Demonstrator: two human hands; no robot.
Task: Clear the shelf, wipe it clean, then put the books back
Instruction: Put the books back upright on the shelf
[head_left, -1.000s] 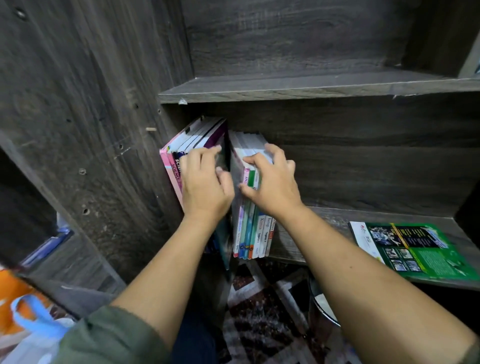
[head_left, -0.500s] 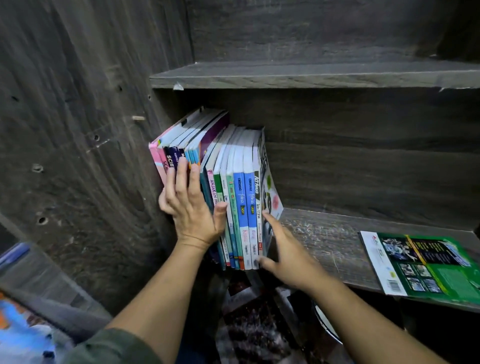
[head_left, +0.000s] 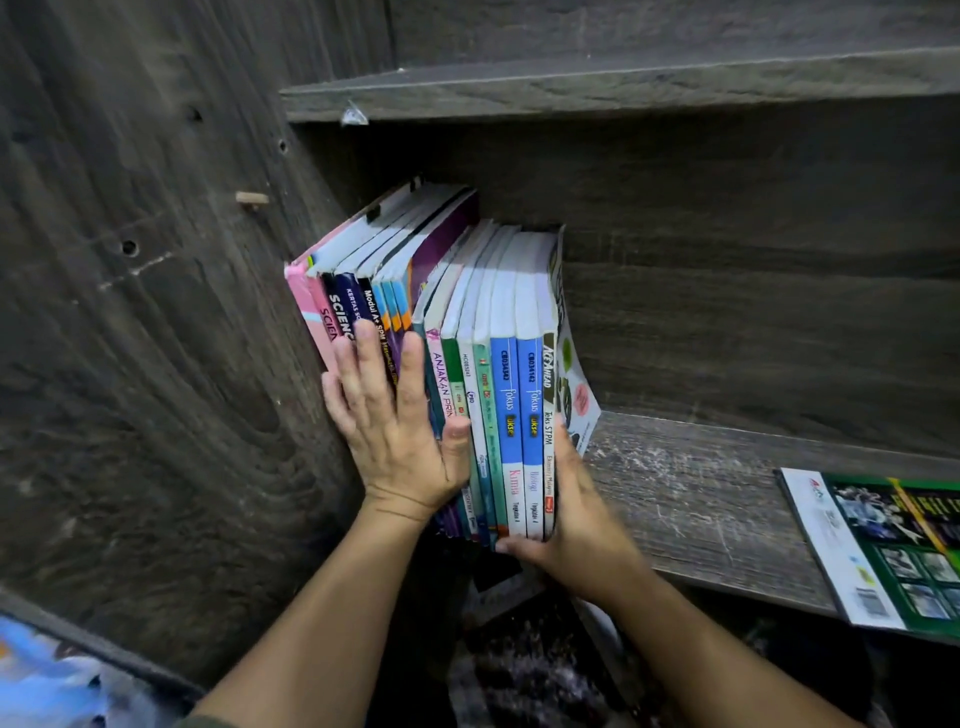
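Left hand (head_left: 395, 431) presses flat on the books (head_left: 506, 374); right hand (head_left: 579, 525) grips their lower corner at the shelf (head_left: 696, 499) edge; bare shelf rightward, then a magazine (head_left: 893, 551).

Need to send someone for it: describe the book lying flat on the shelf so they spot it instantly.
Look at the lower dark wooden shelf. Past the row of standing books at its left end, far to the right, lies the green book: the only one flat, photos and barcode facing up.

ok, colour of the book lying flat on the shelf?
The book is mostly green, white strip at one edge; head view.
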